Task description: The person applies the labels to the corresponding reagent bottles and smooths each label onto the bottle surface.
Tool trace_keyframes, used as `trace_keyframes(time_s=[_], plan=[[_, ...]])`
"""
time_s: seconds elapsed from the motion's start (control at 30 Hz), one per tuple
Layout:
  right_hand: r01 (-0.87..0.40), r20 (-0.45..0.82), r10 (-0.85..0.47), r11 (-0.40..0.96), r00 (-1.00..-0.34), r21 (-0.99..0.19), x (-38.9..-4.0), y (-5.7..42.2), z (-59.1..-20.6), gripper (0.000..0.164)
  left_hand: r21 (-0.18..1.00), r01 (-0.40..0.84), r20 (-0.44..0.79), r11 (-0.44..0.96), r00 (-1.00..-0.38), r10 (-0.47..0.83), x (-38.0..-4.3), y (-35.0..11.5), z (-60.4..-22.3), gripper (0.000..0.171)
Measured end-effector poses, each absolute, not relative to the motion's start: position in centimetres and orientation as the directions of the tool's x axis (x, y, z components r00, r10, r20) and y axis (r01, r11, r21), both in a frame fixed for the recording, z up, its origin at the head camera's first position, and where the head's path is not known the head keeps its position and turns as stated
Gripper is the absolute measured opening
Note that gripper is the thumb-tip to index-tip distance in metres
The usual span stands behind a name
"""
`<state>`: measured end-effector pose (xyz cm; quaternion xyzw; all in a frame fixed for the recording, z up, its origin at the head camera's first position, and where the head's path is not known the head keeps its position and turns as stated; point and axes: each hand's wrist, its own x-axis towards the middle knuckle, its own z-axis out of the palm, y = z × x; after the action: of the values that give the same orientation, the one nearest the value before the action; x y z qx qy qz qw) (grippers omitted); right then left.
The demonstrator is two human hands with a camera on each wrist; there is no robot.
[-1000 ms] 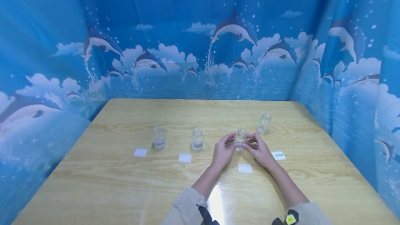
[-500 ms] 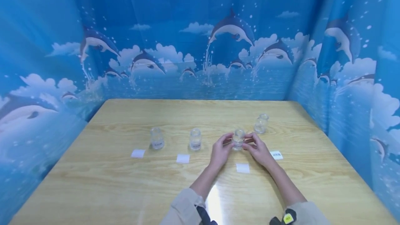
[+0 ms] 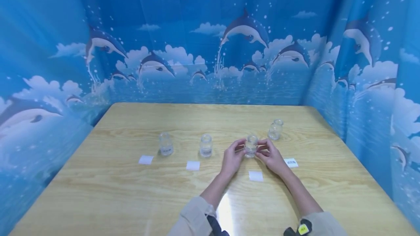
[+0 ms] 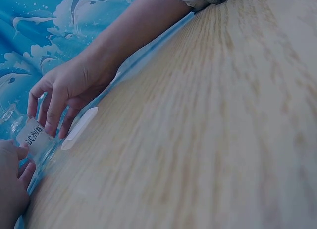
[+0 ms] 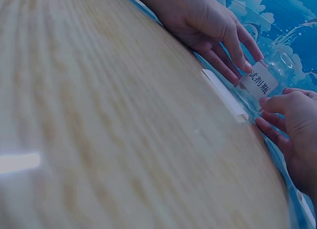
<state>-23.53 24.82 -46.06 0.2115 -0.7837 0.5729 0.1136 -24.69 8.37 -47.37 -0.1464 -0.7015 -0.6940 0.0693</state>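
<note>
A small clear glass reagent bottle (image 3: 251,146) stands between my hands on the table. Its white label with printed characters (image 5: 261,82) faces me in the right wrist view. My left hand (image 3: 232,158) holds the bottle's left side, thumb toward the front and fingers farther back. From the right, my right hand (image 3: 271,157) grips it the same way, its thumb near the label's edge. In the left wrist view, the right hand's fingers (image 4: 53,112) touch the bottle's side. A blank white slip (image 3: 256,176) lies just in front of the bottle.
Two labelled glass bottles, one at far left (image 3: 166,144) and one nearer (image 3: 206,145), stand to the left, each with a white slip in front. Another bottle (image 3: 275,129) stands behind my right hand. A printed label card (image 3: 291,162) lies beside my right wrist. A dolphin curtain (image 3: 210,39) surrounds the wooden table (image 3: 131,199).
Both thumbs have drawn slightly apart across the bottle's front toward its sides. The bottle stays in place between my hands, and the head view has shifted slightly.
</note>
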Motion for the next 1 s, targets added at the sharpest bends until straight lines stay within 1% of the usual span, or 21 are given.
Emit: trace_keyframes(time_s=[0.2, 0.43, 0.63, 0.77, 0.87, 1.0], plan=[[-0.439, 0.402, -0.183, 0.259, -0.897, -0.861, -24.1, 25.2, -46.8, 0.04, 0.952, 0.305, 0.303, -0.003, -0.945, 0.127, -24.7, 8.5, -47.4, 0.04], [-0.431, 0.398, -0.175, 0.247, -0.901, -0.868, -24.2, 25.4, -47.0, 0.043, 0.954, 0.296, 0.288, 0.044, -0.948, 0.135, -24.6, 8.8, -47.1, 0.041], [-0.436, 0.401, -0.182, 0.247, -0.898, -0.865, -24.0, 25.8, -46.8, 0.042, 0.955, 0.291, 0.285, 0.051, -0.953, 0.099, -24.5, 8.9, -47.3, 0.038], [-0.436, 0.405, -0.165, 0.256, -0.899, -0.863, -23.8, 26.2, -46.0, 0.041, 0.959, 0.282, 0.28, 0.034, -0.959, 0.045, -24.5, 8.9, -47.2, 0.037], [-0.443, 0.425, -0.126, 0.247, -0.897, -0.862, -23.6, 26.8, -44.9, 0.037, 0.956, 0.294, 0.294, 0.002, -0.956, 0.0, -24.5, 8.7, -46.7, 0.035], [-0.489, 0.486, -0.063, 0.186, -0.872, -0.852, -23.3, 28.2, -43.2, 0.032, 0.931, 0.361, 0.36, -0.056, -0.933, -0.028, -23.7, 8.4, -43.6, 0.032]])
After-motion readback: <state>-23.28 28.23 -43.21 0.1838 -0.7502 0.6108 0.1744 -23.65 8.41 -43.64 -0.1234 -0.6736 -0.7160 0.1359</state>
